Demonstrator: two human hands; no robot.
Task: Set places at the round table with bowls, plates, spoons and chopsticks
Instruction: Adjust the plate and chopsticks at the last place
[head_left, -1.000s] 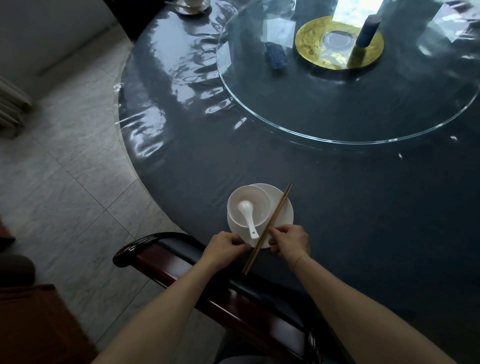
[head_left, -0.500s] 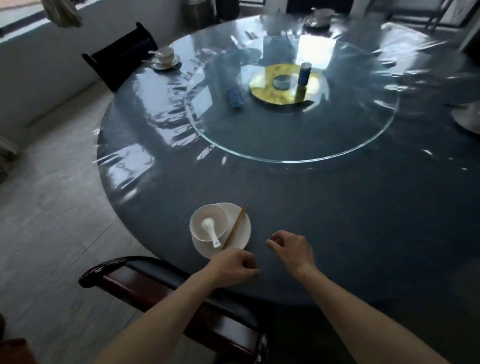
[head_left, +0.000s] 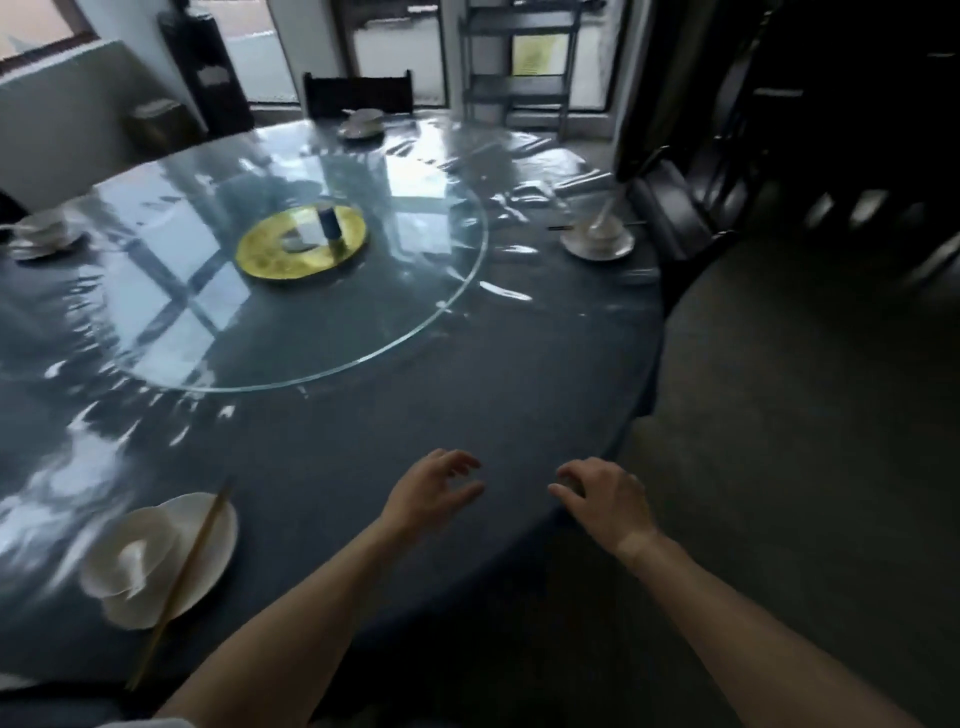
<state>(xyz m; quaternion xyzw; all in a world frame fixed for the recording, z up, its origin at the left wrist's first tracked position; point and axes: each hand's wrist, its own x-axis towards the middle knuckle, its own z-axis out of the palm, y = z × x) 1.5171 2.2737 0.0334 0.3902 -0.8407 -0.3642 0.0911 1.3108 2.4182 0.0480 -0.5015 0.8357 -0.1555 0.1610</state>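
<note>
A white plate (head_left: 208, 551) lies at the lower left of the round dark table (head_left: 415, 415). On it sits a white bowl (head_left: 122, 558) with a white spoon (head_left: 136, 566) inside, blurred. Wooden chopsticks (head_left: 182, 587) lean across the plate's right side and reach past the table edge. My left hand (head_left: 434, 491) hovers over the table to the right of that setting, fingers apart and empty. My right hand (head_left: 602, 501) hangs near the table's right edge, fingers curled loosely, holding nothing.
A glass turntable (head_left: 415, 332) with a gold centre disc (head_left: 301, 241) and a dark small bottle (head_left: 328, 221) fills the middle. Other white settings stand at the far right (head_left: 597, 239), far side (head_left: 361, 127) and left (head_left: 41, 236). Dark chairs ring the table.
Both hands let go of the chopsticks and moved right, away from the setting. The view swung right, so the setting now lies at the lower left.
</note>
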